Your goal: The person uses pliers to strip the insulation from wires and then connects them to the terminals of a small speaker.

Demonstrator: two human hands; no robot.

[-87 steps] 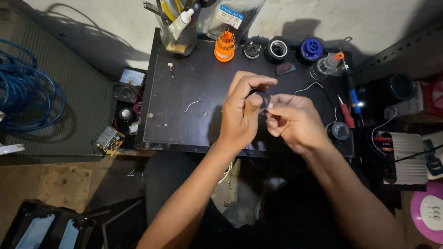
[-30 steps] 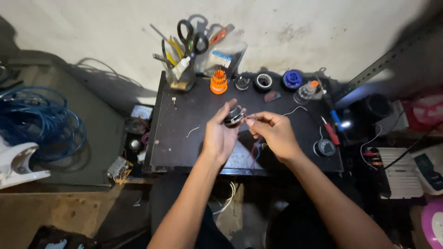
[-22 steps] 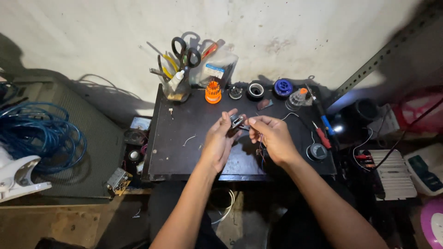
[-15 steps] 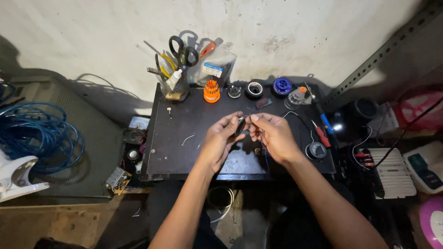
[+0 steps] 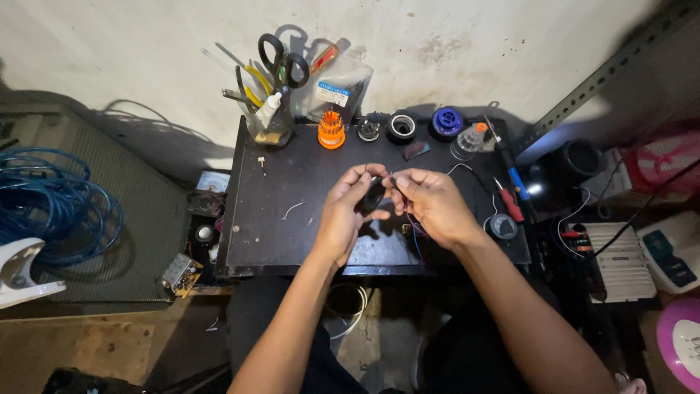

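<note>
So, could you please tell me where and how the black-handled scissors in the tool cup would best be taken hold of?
Probably by the two black handle loops: the scissors stand blades-down in the clear cup, so only the loops stick out on top. Come from above and lift straight up, since pliers and a small white bottle crowd the cup's sides. Both hands are busy with a small dark part.

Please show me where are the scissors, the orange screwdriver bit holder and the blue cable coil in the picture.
scissors (image 5: 281,58): head view, on the black handle loops.
orange screwdriver bit holder (image 5: 331,130): head view, on its ribbed orange body.
blue cable coil (image 5: 55,211): head view, on the bundled loops at the left.
</note>
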